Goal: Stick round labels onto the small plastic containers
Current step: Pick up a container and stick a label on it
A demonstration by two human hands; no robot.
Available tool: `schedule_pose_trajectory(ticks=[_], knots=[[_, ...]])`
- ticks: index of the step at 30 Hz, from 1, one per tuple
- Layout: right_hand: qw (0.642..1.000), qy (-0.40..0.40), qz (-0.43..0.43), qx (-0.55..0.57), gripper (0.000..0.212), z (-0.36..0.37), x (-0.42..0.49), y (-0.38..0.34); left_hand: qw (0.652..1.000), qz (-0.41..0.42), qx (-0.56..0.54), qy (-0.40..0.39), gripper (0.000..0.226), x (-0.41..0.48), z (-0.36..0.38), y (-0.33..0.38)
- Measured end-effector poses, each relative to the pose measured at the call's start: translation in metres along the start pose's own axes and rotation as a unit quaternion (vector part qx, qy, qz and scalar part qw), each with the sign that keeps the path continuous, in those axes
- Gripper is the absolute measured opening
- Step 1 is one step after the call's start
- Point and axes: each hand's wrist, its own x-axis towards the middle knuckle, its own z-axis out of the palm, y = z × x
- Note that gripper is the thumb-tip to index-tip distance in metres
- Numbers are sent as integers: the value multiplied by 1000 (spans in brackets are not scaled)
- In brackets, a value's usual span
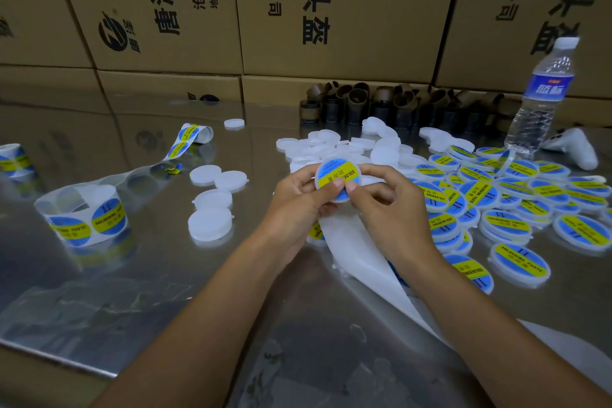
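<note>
Labelled container (336, 179) between both hands' curled fingers (334, 187)

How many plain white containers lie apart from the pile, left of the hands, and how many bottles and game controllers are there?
Plain white round plastic containers, left side: 5
Clear plastic water bottle: 1
White game controller: 1
Total: 7

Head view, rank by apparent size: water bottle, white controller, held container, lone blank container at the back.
1. water bottle
2. white controller and held container: look alike, and the container is nearer, so unranked
3. lone blank container
</note>
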Motion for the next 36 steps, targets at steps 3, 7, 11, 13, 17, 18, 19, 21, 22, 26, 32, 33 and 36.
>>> schedule_pose_trajectory(ticks=[3,7,11,13,17,18,19,21,22,26,32,33,36], knots=[[1000,10,4,-2,16,0,0,1,1000,2,3,-14,25,1,-1,-1],[999,27,21,7,6,0,0,1,999,4,6,-44,32,0,-1,-1],[999,34,5,-8,4,-1,0,2,999,8,0,-45,33,-1,0,-1],[999,28,-16,-26,8,0,-1,2,999,8,-2,-40,35,-2,0,0],[999,-11,-30,-29,23,0,-2,1,1000,3,-5,-21,36,-1,-1,1],[999,-16,-29,-22,23,0,-1,1,1000,1,-4,-17,35,0,-2,2],[999,-18,-28,-17,22,-1,-1,1,1000,-1,-3,-14,34,0,-2,2],[999,-22,-28,-20,21,-2,0,3,1000,-3,5,-10,32,0,-2,2],[999,-24,-29,-26,20,-2,1,3,1000,-2,10,-9,30,0,-1,1],[999,-18,-34,-34,26,-5,6,5,1000,1,16,7,27,2,-2,-1],[981,132,-21,-142,28,-37,23,13,999,-4,23,41,24,3,-7,-4],[973,143,-14,-181,30,-44,24,15,999,-5,24,43,23,3,-8,-5],[951,137,34,-275,34,-57,26,22,999,-4,27,46,20,2,-9,-5]])
